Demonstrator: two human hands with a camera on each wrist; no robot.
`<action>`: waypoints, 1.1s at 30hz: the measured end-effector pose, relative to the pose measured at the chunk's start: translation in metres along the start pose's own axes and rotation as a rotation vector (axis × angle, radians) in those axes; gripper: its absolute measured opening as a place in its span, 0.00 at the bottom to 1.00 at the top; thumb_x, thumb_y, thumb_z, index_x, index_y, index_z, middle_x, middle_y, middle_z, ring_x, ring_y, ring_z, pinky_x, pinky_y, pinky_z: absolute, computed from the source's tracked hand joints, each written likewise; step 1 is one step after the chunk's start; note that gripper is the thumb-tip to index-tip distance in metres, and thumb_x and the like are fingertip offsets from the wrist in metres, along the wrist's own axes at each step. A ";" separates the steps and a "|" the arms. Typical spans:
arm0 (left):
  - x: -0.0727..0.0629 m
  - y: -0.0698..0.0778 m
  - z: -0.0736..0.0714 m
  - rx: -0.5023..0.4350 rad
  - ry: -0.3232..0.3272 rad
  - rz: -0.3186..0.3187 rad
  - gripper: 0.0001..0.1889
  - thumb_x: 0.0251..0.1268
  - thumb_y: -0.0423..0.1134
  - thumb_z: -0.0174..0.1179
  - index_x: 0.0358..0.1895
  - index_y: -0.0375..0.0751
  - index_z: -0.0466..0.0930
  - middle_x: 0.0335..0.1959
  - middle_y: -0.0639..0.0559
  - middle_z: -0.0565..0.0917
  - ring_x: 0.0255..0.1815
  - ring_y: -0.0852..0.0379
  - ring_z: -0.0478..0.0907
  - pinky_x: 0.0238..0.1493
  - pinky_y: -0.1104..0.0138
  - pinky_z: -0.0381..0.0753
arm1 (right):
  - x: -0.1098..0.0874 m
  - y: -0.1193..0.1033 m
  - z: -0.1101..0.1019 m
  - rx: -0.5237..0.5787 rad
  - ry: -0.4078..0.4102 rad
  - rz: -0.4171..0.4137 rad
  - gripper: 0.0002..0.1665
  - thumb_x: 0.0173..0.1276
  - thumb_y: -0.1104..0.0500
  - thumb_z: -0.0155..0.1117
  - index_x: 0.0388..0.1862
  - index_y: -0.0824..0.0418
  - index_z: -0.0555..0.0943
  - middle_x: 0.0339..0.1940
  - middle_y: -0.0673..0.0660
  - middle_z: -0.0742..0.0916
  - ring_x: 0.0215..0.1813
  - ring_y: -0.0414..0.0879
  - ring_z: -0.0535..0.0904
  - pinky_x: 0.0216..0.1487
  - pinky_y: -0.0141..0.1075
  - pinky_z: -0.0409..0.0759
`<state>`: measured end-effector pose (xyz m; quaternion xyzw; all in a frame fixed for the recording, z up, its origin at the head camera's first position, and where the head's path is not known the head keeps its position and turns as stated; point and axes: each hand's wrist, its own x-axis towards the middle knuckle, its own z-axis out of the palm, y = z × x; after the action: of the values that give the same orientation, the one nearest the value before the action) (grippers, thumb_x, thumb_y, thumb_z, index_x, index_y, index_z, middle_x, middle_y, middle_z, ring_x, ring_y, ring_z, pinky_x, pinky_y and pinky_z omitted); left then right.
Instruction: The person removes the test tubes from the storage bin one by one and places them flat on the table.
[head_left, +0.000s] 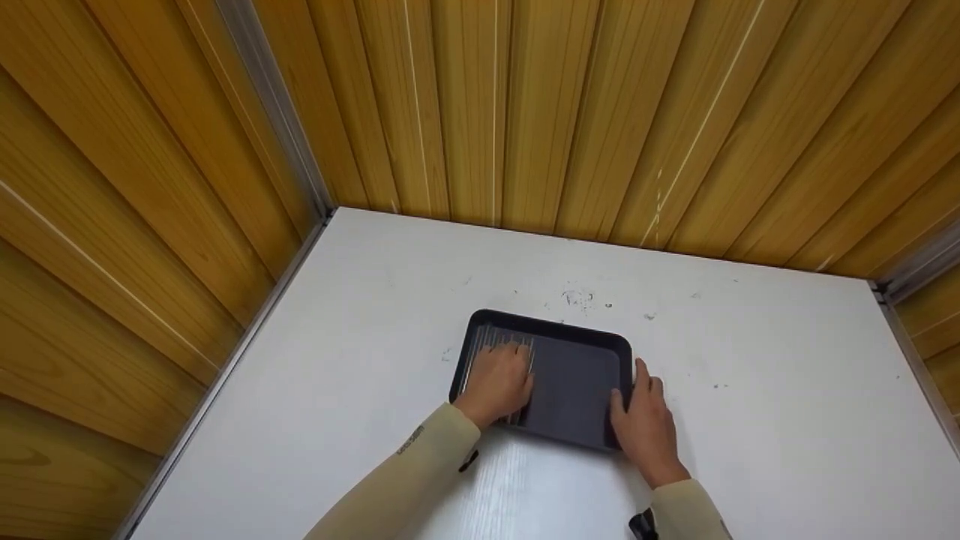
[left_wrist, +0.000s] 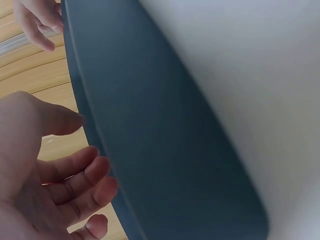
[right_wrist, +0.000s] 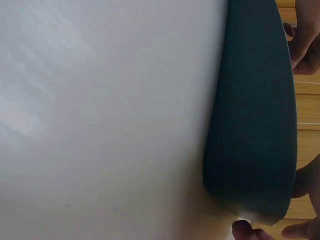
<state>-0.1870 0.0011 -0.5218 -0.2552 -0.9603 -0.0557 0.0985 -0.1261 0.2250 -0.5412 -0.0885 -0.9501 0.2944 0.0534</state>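
A dark rectangular tray (head_left: 577,382) lies on the white table. Several clear, thin rods or tubes (head_left: 486,336) lie side by side along its left part. Over them is my left hand (head_left: 496,381), knuckles up, partly covering them. The left wrist view shows that hand (left_wrist: 55,175) with loosely bent fingers and the thumb apart, beside the tray wall (left_wrist: 160,135); no object shows between them. At the tray's right side, my right hand (head_left: 646,424) holds the rim, thumb on the inner side and fingers outside. The right wrist view catches only part of it (right_wrist: 306,215).
The white table (head_left: 337,337) carries small dark scuff marks (head_left: 577,298) behind the tray. Wood-patterned walls (head_left: 525,112) rise along the back and left edges, with metal strips at the corners.
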 end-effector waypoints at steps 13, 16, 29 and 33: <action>-0.002 0.000 0.011 0.000 -0.016 -0.002 0.08 0.60 0.41 0.60 0.36 0.41 0.82 0.19 0.52 0.81 0.15 0.60 0.75 0.15 0.66 0.70 | 0.001 0.009 0.005 -0.048 0.034 -0.067 0.36 0.69 0.64 0.53 0.75 0.66 0.55 0.28 0.67 0.84 0.30 0.58 0.82 0.29 0.48 0.75; -0.001 0.001 0.012 0.005 -0.040 -0.012 0.08 0.60 0.42 0.61 0.35 0.42 0.82 0.17 0.53 0.80 0.14 0.61 0.71 0.14 0.66 0.67 | 0.001 0.010 0.006 -0.050 0.050 -0.086 0.36 0.68 0.67 0.53 0.74 0.67 0.56 0.26 0.66 0.83 0.28 0.57 0.81 0.28 0.47 0.74; 0.002 0.014 0.019 -0.030 -0.017 -0.026 0.12 0.56 0.45 0.64 0.21 0.44 0.78 0.16 0.53 0.80 0.16 0.59 0.75 0.17 0.63 0.70 | 0.002 0.015 0.005 -0.042 0.085 -0.086 0.34 0.68 0.69 0.50 0.73 0.68 0.58 0.29 0.69 0.83 0.32 0.62 0.82 0.32 0.52 0.76; 0.006 0.022 0.021 -0.025 -0.039 -0.037 0.16 0.56 0.48 0.65 0.16 0.46 0.76 0.13 0.54 0.78 0.14 0.60 0.69 0.15 0.63 0.67 | 0.002 0.022 -0.001 -0.051 0.090 -0.064 0.34 0.68 0.69 0.50 0.73 0.67 0.58 0.30 0.69 0.83 0.33 0.61 0.82 0.32 0.51 0.76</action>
<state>-0.1839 0.0262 -0.5394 -0.2395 -0.9658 -0.0643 0.0757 -0.1250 0.2439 -0.5530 -0.0723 -0.9563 0.2640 0.1030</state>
